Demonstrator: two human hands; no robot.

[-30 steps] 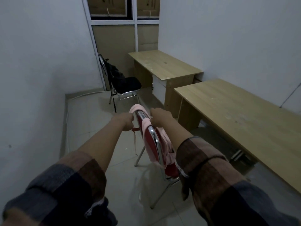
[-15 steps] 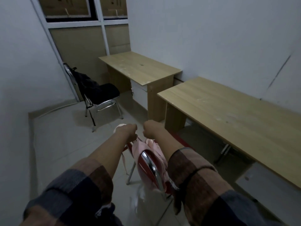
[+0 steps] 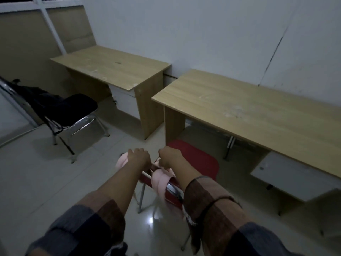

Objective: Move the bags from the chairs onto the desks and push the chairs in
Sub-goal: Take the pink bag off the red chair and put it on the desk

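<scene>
Two bare wooden desks, the near desk (image 3: 258, 111) and the far desk (image 3: 114, 67), carry no readable writing; a black bag (image 3: 39, 100) sits on the black chair (image 3: 79, 108), while the left hand (image 3: 139, 157) and right hand (image 3: 168, 157) both grip the pink bag (image 3: 160, 179) draped over the red chair (image 3: 195, 159) backrest.

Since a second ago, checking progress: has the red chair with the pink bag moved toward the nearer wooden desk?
Yes. The red chair has swung round and its seat now points at the nearer wooden desk, almost under its edge.
</scene>
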